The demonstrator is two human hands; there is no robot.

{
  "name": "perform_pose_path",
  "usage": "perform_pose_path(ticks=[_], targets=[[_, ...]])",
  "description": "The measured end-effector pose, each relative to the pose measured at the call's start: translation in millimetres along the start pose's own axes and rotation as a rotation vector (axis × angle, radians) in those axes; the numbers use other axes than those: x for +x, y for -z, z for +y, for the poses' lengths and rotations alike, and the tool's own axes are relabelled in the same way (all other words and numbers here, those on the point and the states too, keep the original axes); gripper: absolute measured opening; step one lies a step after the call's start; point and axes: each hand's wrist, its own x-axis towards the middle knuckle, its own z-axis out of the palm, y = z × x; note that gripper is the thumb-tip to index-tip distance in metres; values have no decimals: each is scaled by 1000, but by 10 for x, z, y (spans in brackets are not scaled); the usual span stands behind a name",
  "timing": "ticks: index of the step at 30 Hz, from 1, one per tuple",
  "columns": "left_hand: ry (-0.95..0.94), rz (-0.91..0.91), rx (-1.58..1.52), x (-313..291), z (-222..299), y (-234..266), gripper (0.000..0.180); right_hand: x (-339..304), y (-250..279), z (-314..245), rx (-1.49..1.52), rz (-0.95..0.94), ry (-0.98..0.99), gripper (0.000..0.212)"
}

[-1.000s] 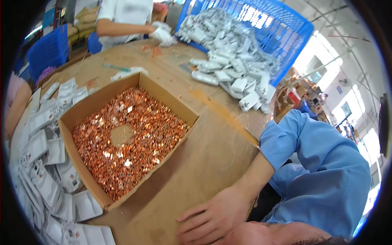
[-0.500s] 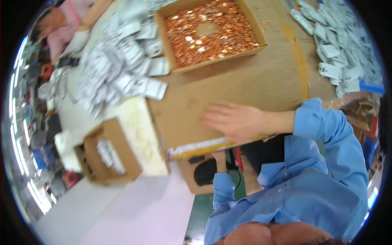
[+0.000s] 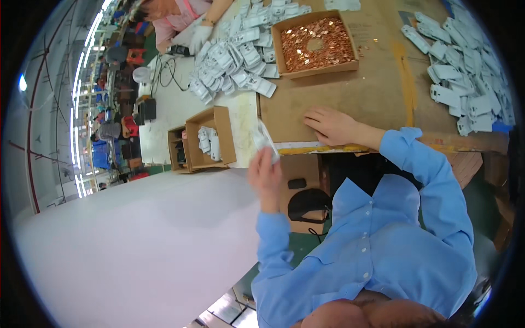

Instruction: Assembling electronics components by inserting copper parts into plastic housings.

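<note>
One white casing, unseen earlier, is held by the nearly closed left grip, projecting beyond it; to its right, the right grip is still laid flat, outstretched, on the desk.

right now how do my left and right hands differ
The left hand holds a white part, while the right hand shows nothing in its grasp. The left hand looks blurred; the right hand looks sharper. The left hand's fingers close around its part, whereas the right hand rests on the brown tabletop. Both are bare.
</note>
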Motion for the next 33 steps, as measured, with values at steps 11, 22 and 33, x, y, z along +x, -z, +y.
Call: perform_pose_path(ticks=[11, 22, 33], targets=[[44, -10, 60, 1390, -873, -1408, 22, -1249, 800, -220, -200, 139, -106, 36], [19, -194, 43, 1086, -325, -1521, 58, -1557, 836, -87, -261, 215, -350, 41], [317, -200, -387, 113, 1008, -1547, 40, -1579, 925, 1, -255, 412, -316, 37]])
